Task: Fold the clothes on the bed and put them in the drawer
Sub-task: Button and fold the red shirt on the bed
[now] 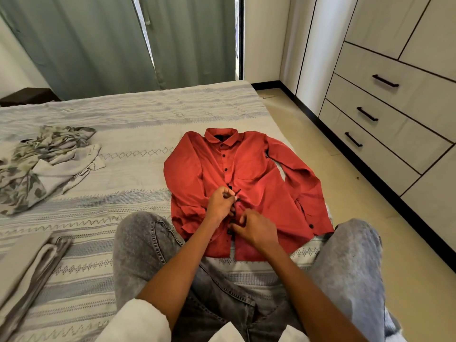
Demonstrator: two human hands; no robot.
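A red long-sleeved shirt with small black buttons [237, 183] lies flat on its back on the bed with the striped grey and white cover [128, 114]. Its collar points away from the person and its bottom edge is just in front of the person's knees in grey jeans [138, 245]. The left hand [220, 202] has its fingers curled and pinches the front strip of the shirt near a button. The right hand [254, 230] is just below it, fingers bent, pinching the same front strip lower down. A crumpled leafy grey and green cloth [47, 159] lies on the bed well to the left. A folded grey piece of clothing [32, 262] lies near the left knee. The pale drawers with black handles [385, 104] stand on the right, across the floor, all closed.
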